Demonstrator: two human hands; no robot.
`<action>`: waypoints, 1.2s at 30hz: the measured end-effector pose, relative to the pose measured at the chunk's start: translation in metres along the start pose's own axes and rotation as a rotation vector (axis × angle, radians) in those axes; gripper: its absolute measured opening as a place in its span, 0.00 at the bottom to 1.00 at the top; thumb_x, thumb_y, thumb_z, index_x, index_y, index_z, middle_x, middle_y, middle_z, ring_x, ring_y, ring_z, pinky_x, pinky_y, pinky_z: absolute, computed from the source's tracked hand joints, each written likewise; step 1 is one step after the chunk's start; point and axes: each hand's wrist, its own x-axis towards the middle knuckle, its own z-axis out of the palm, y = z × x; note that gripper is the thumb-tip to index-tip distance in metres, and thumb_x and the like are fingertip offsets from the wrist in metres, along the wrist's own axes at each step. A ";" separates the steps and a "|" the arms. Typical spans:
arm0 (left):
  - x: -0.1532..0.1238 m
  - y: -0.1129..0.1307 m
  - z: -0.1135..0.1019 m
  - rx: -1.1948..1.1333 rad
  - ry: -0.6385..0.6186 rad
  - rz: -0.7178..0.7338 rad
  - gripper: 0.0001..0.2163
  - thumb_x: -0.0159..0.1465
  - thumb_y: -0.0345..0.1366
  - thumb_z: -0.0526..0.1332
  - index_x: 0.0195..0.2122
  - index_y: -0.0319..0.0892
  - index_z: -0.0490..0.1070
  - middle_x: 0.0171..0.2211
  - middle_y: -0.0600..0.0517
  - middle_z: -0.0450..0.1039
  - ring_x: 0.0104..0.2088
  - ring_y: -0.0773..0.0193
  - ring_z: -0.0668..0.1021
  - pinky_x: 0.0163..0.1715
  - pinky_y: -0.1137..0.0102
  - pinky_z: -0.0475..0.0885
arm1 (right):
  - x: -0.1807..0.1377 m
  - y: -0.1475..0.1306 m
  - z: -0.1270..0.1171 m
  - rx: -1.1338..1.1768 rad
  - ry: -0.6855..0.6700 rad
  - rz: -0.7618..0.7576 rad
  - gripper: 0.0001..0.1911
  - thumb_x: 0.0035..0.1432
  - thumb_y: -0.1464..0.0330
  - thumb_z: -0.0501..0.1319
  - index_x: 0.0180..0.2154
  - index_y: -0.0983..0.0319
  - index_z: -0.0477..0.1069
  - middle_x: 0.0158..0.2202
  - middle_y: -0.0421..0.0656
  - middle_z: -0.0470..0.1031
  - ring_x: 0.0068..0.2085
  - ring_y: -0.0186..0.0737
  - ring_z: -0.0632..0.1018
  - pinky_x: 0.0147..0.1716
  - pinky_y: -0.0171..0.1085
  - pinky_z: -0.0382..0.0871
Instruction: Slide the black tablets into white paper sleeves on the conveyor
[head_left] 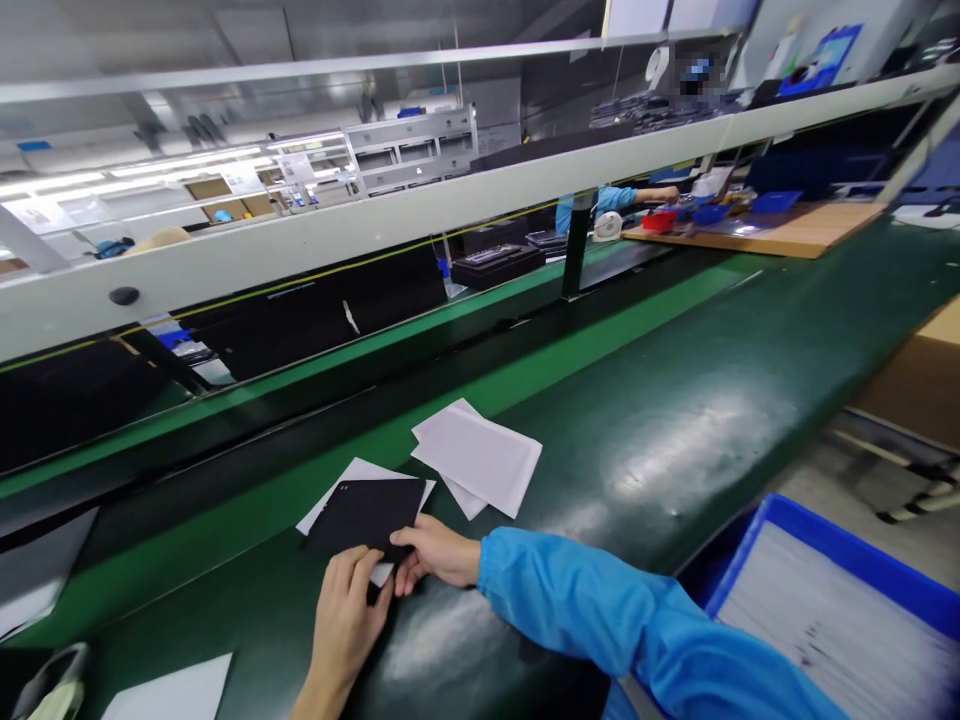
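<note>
A thin black rectangular panel (pixel 367 515) with small marks near its far left corner is in front of me, above a white sheet (pixel 360 469) on the green bench. My right hand (pixel 439 552) pinches the panel's near right corner, thumb on top and fingers below. At the panel's near edge is my left hand (pixel 346 610), its fingers bent and closed against the edge. A bit of white shows between the two hands, partly hidden by them. Just beyond, two white flat sheets or sleeves (pixel 480 455) overlap on the bench.
At the near left lies another white sheet (pixel 169 690). A blue bin (pixel 772 510) filled with white sheets stands at the lower right. A raised pale beam (pixel 315 225) crosses behind the bench (pixel 600 400). Farther right, a co-worker's blue sleeve (pixel 615 198) reaches over a wooden board (pixel 810 238).
</note>
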 end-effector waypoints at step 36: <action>-0.010 -0.021 -0.013 -0.233 -0.356 -0.378 0.14 0.71 0.39 0.55 0.31 0.42 0.74 0.31 0.52 0.75 0.30 0.68 0.79 0.34 0.75 0.74 | -0.021 -0.061 -0.088 0.167 0.311 -0.506 0.28 0.45 0.67 0.60 0.49 0.59 0.53 0.31 0.36 0.74 0.26 0.39 0.80 0.27 0.34 0.75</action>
